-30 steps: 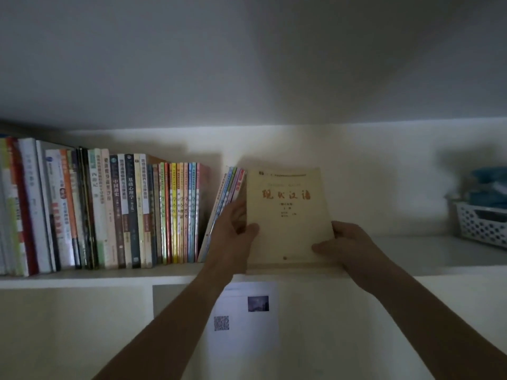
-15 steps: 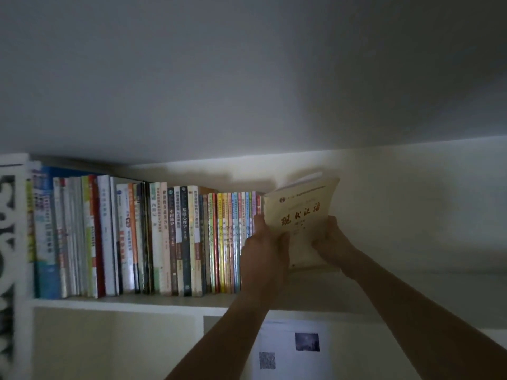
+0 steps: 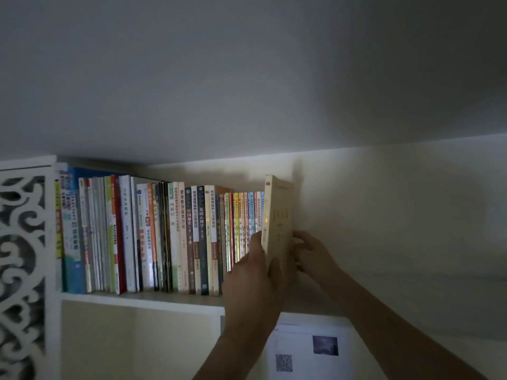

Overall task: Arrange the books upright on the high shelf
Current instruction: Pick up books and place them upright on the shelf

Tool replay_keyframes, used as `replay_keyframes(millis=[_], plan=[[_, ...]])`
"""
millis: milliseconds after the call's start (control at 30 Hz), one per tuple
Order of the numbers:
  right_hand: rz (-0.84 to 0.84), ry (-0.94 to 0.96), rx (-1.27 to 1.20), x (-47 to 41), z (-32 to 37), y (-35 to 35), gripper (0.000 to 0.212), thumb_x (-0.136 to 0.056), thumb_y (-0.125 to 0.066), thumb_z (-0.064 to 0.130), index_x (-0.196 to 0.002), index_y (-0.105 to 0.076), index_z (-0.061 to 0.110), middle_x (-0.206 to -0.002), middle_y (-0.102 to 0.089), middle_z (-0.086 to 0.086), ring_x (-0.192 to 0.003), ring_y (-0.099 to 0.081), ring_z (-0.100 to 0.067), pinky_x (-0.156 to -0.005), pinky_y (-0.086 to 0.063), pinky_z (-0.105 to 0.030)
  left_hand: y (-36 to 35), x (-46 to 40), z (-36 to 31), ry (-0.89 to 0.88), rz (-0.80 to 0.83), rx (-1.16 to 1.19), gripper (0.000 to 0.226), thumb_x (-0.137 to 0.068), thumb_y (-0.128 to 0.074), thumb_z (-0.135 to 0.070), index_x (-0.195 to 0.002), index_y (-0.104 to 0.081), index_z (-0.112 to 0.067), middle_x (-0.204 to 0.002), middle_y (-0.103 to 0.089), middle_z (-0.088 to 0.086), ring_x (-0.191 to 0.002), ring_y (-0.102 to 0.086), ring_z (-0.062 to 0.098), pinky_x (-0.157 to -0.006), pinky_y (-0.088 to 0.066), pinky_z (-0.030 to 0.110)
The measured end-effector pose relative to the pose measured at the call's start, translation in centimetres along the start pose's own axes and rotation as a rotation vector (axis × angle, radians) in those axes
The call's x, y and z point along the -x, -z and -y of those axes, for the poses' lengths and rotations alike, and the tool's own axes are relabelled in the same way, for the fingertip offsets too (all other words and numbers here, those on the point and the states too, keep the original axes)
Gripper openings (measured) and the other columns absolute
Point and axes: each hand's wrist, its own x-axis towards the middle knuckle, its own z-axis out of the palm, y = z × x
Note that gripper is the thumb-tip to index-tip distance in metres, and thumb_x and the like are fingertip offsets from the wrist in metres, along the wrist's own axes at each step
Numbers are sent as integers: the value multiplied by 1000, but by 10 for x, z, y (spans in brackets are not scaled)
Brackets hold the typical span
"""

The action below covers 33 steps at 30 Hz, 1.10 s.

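While left hand point(image 3: 253, 281) grips the cream book point(image 3: 278, 215) w/ thumb curled round its spine, right hand point(image 3: 311, 252) presses relaxed fingers on its cover. Book stands upright at right end of the book row point(image 3: 164, 237) on high shelf point(image 3: 142, 298), touching it.

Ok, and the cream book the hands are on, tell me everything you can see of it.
The cream book is a paperback with a pale yellowish cover and faint, unreadable printing. It stands nearly upright at the right end of the row of books on the high shelf, its spine toward the camera, taller than its thin neighbours. The left hand grips its lower spine; the right hand touches its right cover. Its bottom edge is hidden.
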Motion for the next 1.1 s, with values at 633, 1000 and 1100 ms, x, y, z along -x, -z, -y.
replay_keyframes(millis=[633, 1000, 1100], plan=[[-371, 337, 669, 17, 2, -96, 157, -46, -74, 87, -157, 8, 13, -142, -33, -20, -120, -49, -44, -84, -54, -54, 147, 14, 113, 115, -234, -196, 43, -95, -65, -25, -133, -47, -13, -103, -75, 6, -67, -54, 5, -54, -43, 10], [-360, 374, 1023, 10, 26, -88, 158, -58, -83, 72, -153, 21, 1, -139, -32, -22, -109, -56, -37, -73, -56, -45, 151, 7, 121, 85, -211, -100, 45, -97, -63, -31, -138, -47, -20, -120, -70, 0, -83, -53, 3, -65, -42, 6], [-420, 350, 1017, 18, 18, -88, 157, -56, -80, 76, -155, 14, 1, -138, -36, -27, -112, -56, -45, -81, -54, -51, 146, 5, 125, 90, -215, -28, 46, -97, -65, -26, -138, -46, -19, -125, -69, 3, -90, -61, 9, -68, -56, 20]])
